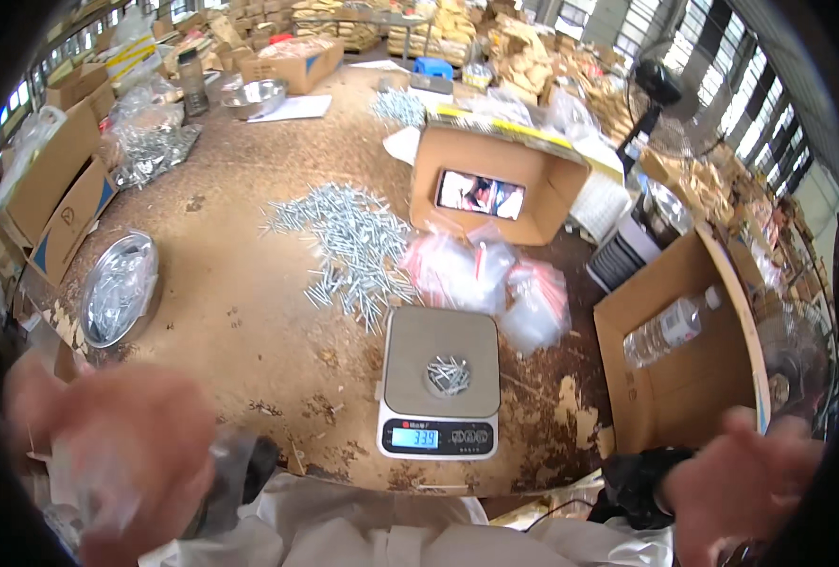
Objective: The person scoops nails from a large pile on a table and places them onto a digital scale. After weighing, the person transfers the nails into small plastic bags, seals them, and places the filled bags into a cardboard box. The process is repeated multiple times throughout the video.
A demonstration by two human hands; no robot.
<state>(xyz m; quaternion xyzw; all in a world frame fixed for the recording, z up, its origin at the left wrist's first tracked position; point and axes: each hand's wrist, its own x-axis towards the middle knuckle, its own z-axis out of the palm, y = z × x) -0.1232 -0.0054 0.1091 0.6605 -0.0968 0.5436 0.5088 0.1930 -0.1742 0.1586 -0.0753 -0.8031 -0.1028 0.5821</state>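
Left hand (121, 454) is off the near-left edge of the round worn brown table (240, 312), motion-blurred. A clear plastic bag (225, 463) sits against it, but I can't tell whether the fingers are clamped on it or just loosely curled.

Right hand (741, 482) is off the near-right edge, also blurred. Fingers look slightly spread, nothing in them; a black glove or cloth (641, 482) lies just beside its wrist.

Grey digital scale with steel platform (440, 383) sits at the near edge, centre, between the two hands and apart from both. A small clump of silver screws (449, 375) rests mid-platform.

Open room: bare tabletop left of the scale, running up to the loose pile of silver screws (348, 246) at the table's middle. Right of the scale the margin is tight.

Containers:
- Heap of small clear zip bags with red strips (485, 274), just behind the scale, touching the screw pile's right side.
- Open cardboard box on its side (490, 180) behind the bags, a lit phone (481, 195) propped inside.
- Tall open cardboard box (693, 350) at the right edge, a clear plastic bottle (670, 326) lying in it.
- Round metal pan (121, 288) at the left edge, clear bags inside.
- Steel bowl (254, 97) at the far edge; contents not visible.
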